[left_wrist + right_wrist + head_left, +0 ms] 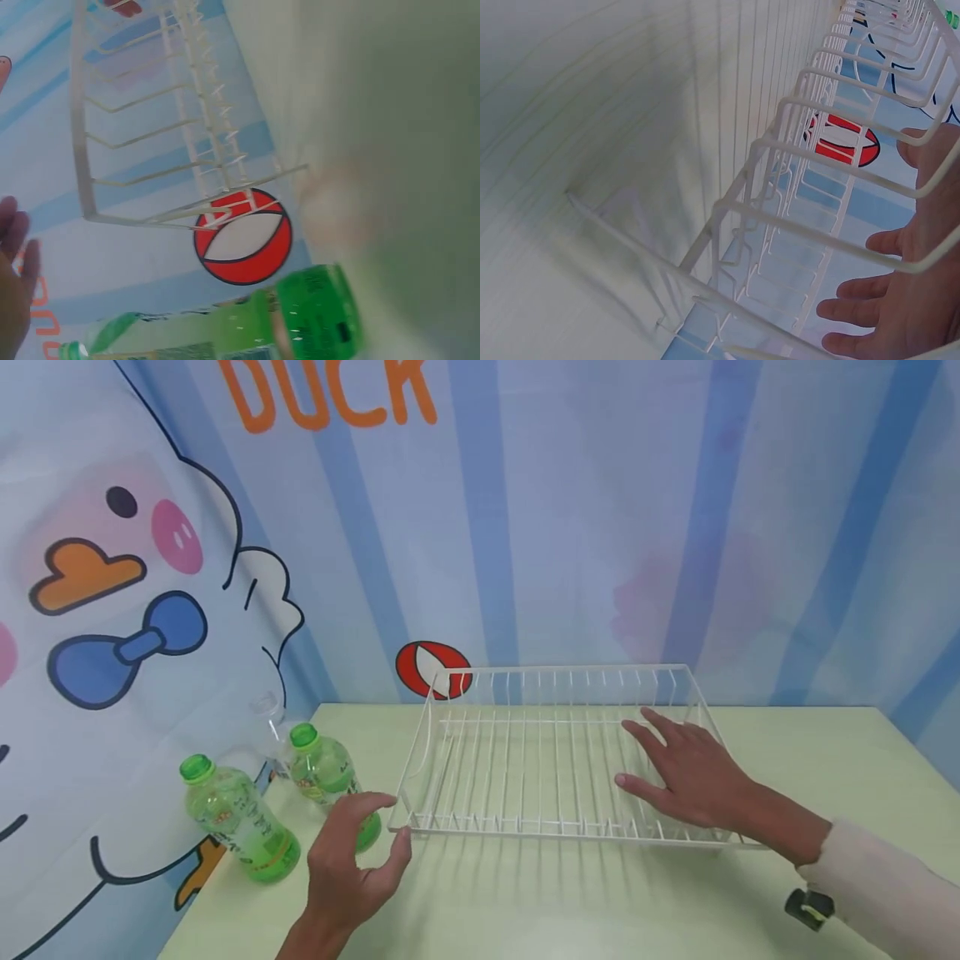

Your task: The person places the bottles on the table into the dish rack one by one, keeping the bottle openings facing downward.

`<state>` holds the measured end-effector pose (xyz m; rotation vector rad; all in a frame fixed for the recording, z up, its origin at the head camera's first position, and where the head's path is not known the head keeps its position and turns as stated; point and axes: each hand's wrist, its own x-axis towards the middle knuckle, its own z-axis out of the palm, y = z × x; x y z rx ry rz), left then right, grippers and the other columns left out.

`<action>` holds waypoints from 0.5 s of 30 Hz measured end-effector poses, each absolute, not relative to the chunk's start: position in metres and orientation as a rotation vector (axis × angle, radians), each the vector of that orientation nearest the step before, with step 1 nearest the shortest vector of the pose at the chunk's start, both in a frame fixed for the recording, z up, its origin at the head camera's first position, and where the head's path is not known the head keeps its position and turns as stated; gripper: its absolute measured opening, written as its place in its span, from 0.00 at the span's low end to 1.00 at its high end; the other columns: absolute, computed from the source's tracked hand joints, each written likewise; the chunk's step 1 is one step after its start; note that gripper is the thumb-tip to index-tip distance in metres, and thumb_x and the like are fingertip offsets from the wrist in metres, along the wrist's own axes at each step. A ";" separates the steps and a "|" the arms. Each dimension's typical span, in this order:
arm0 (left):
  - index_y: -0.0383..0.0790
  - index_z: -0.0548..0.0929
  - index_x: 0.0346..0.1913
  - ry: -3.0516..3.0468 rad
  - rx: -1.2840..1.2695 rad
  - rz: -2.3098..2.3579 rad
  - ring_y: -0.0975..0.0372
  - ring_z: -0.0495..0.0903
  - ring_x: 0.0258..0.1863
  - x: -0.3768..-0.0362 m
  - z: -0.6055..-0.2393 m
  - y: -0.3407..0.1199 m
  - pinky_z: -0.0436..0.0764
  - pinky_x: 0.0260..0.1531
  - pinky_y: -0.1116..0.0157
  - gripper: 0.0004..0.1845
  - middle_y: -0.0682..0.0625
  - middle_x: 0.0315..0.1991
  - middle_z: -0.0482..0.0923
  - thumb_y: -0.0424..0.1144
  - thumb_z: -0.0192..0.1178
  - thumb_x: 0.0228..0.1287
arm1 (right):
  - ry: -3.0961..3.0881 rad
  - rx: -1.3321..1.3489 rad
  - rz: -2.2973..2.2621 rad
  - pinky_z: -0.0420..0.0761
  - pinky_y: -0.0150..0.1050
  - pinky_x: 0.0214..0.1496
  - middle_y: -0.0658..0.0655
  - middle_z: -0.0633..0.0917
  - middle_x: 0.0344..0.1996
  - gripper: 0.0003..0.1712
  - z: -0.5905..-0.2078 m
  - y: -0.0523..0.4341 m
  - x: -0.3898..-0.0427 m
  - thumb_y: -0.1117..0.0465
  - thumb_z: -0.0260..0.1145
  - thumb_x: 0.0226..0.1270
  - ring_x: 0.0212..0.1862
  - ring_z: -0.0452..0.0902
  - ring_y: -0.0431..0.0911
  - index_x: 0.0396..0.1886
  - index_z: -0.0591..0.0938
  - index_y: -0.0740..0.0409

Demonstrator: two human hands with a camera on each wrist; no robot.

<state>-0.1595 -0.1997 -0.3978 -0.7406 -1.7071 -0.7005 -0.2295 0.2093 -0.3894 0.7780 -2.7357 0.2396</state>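
A white wire dish rack [525,835] stands on the table in the head view. My left hand [348,864] is at its front left corner, with thumb and forefinger bent apart in a C shape. In the left wrist view the left hand [15,277] shows apart from the rack's wires [79,135]. Over the right part of the rack is my right hand [693,772], its fingers spread and holding nothing. In the right wrist view the right hand [907,292] appears beyond the rack's bent wires [817,232]; I cannot tell whether it touches them.
Two bottles with green caps stand left of the rack, one nearer [240,822] and one partly behind my left hand [322,768]. A clear bottle [268,714] is behind them. A printed cloth [577,527] rises behind the pale table [525,918].
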 end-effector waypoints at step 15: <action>0.24 0.66 0.53 -1.808 -0.078 -0.789 0.46 0.63 0.63 -0.150 -0.419 -0.242 0.61 0.58 0.57 0.31 0.26 0.57 0.63 0.30 0.66 0.45 | -2.724 0.786 0.258 0.70 0.67 0.59 0.71 0.68 0.68 0.41 -0.394 0.213 -0.234 0.38 0.59 0.70 0.61 0.73 0.67 0.72 0.66 0.60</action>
